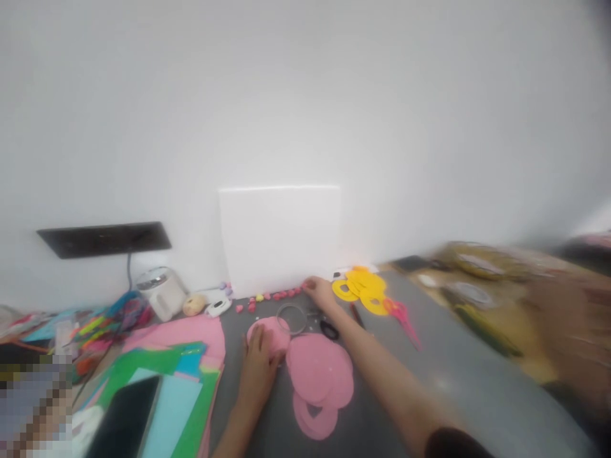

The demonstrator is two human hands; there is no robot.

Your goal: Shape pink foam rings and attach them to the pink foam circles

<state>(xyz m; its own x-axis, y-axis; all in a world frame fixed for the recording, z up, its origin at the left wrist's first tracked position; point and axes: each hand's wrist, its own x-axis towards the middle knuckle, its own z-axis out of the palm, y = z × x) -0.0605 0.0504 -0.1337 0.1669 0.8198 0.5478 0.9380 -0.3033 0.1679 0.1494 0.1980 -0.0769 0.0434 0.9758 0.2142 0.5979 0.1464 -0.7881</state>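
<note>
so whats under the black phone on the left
Green paper and light blue paper show at the edges of the phone; whatever lies directly beneath it is covered.

The bench (429,356) is plain grey, the wall (286,95) white. I can see pink paper circles (310,369), yellow paper rings (375,299), hot-pink scissors (403,318), green sheets (143,362), a pale-blue sheet (174,407) and a black phone (126,420).

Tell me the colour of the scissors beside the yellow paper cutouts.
Pink scissors, clearest in the head view.
</note>
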